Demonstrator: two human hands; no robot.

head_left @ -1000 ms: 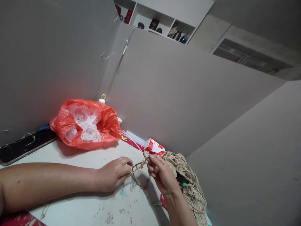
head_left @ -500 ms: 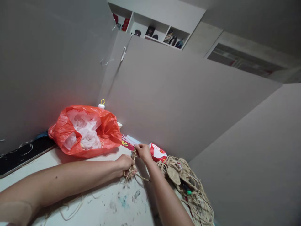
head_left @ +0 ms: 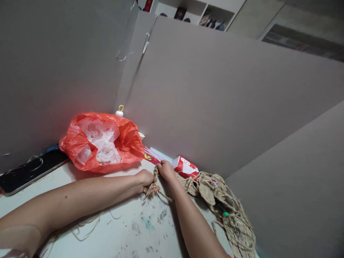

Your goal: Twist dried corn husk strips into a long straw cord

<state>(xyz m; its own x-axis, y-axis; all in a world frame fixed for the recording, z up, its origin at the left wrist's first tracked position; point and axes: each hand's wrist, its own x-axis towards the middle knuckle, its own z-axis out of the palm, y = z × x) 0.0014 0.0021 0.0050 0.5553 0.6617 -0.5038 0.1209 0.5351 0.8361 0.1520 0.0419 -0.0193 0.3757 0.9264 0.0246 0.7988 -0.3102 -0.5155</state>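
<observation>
A bunch of tan straw-like cord [head_left: 151,189] with loose ends hangs between my two hands over the white table. My left hand [head_left: 146,180] is closed around its lower part, frayed strands sticking out below the fingers. Just above and to the right, my right hand [head_left: 166,169] pinches the cord's upper, braided-looking end. One strand runs from the bunch to the right, passing behind my right forearm. A large tangled heap of the same braided cord [head_left: 225,200] lies to the right, with a flat woven oval piece [head_left: 206,194] on it.
A red plastic bag [head_left: 129,138] stuffed with white plastic stands at the back left. Beside it lies a dark flat panel [head_left: 32,172]. A red and white tissue pack [head_left: 186,167] rests against the grey wall [head_left: 204,100]. The table [head_left: 126,233] is paint-stained, with loose strands lying on it.
The camera view has tilted down and shifted slightly left. Both hands keep their grip on the cord, with little visible movement over the table.
</observation>
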